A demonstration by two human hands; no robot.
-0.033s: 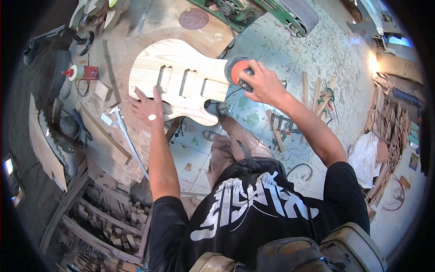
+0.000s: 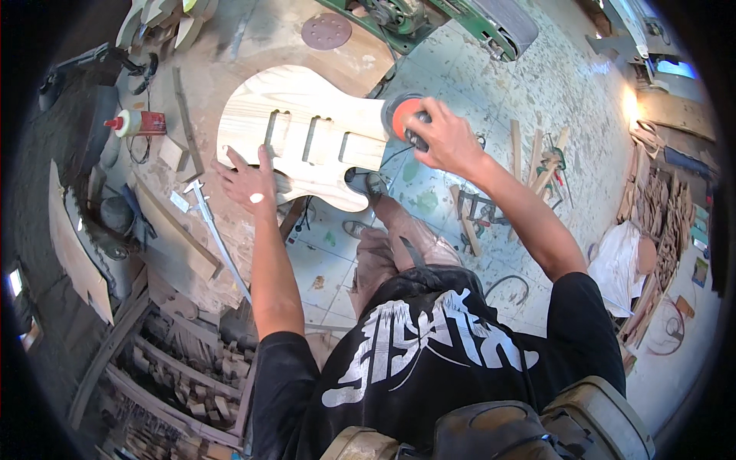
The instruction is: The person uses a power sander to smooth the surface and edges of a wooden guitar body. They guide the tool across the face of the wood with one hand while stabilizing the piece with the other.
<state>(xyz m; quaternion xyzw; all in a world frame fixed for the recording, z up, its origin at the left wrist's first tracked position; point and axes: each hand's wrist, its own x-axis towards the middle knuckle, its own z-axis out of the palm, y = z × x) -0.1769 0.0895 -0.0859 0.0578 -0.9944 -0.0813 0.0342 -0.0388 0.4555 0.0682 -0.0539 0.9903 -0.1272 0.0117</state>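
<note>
A pale wooden guitar body point(image 2: 295, 100) with cut-out slots lies on the bench, reaching past its right edge. My left hand point(image 2: 247, 178) is spread on the body's lower-left part, fingers apart. My right hand point(image 2: 445, 138) is wrapped round a random orbital sander with an orange top point(image 2: 405, 115), whose grey pad is at the body's right end, by the neck area. A steel caliper point(image 2: 216, 230) lies below my left hand, and a red-and-cream squeeze bottle point(image 2: 149, 123) stands to the left.
The workbench point(image 2: 222, 153) carries offcuts and a perforated sanding disc point(image 2: 326, 31). A green machine point(image 2: 491, 34) stands beyond it. Wood strips and clamps point(image 2: 540, 176) lie on the tiled floor at right. Scrap wood point(image 2: 652, 230) is piled farther right, more point(image 2: 176, 383) at lower left.
</note>
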